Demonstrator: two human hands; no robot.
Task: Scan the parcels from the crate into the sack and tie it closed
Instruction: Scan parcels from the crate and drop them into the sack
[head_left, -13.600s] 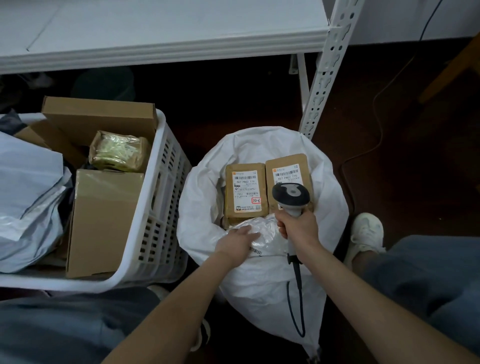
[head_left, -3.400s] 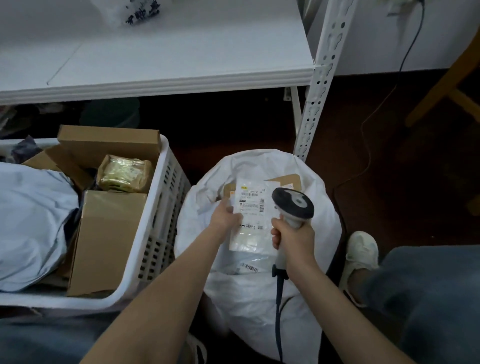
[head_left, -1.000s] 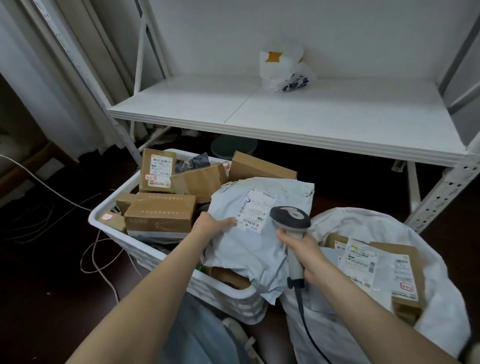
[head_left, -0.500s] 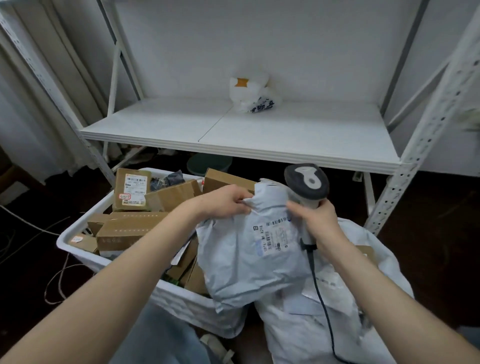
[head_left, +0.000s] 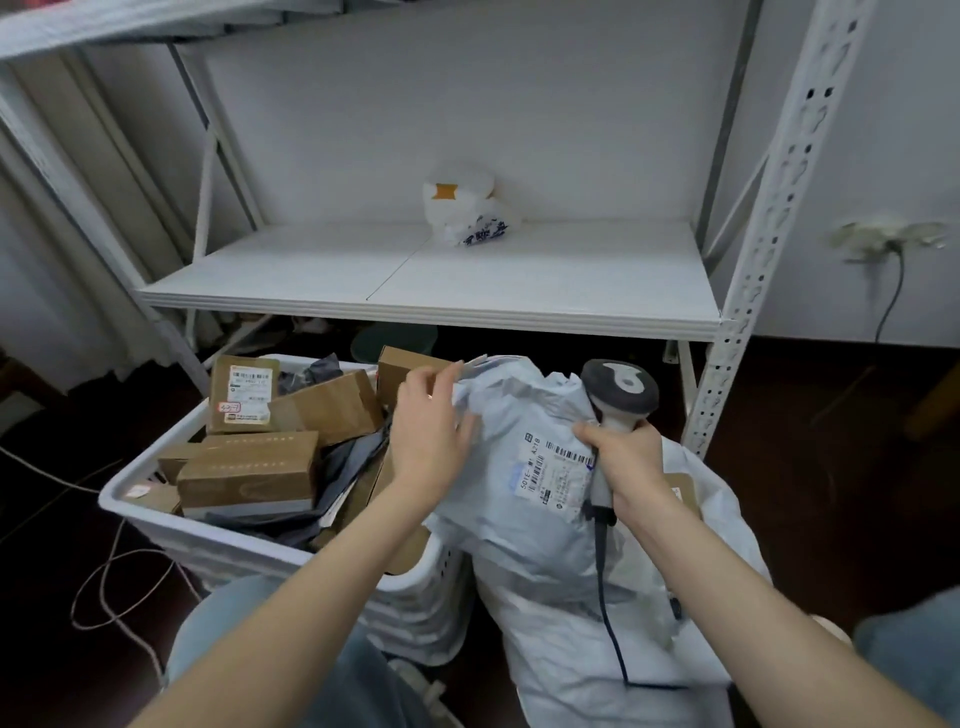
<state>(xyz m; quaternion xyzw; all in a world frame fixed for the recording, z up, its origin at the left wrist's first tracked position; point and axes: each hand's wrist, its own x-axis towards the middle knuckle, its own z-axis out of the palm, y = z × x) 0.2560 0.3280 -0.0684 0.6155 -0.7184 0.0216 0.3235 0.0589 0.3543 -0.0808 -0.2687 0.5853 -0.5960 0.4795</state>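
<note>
Mailer (head_left: 519, 519) moved over sack (head_left: 571, 665), scanner (head_left: 621, 387) against; crate (head_left: 208, 535) beside.

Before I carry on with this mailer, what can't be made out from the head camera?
Head view only:
- Inside of the sack: covered by the grey mailer.
- Lower layers of the crate: hidden under the top boxes.
- Text on the label: too small to read.
- Whether the left hand grips the mailer: blurred.
- Window of the scanner: faces away from the camera.
</note>
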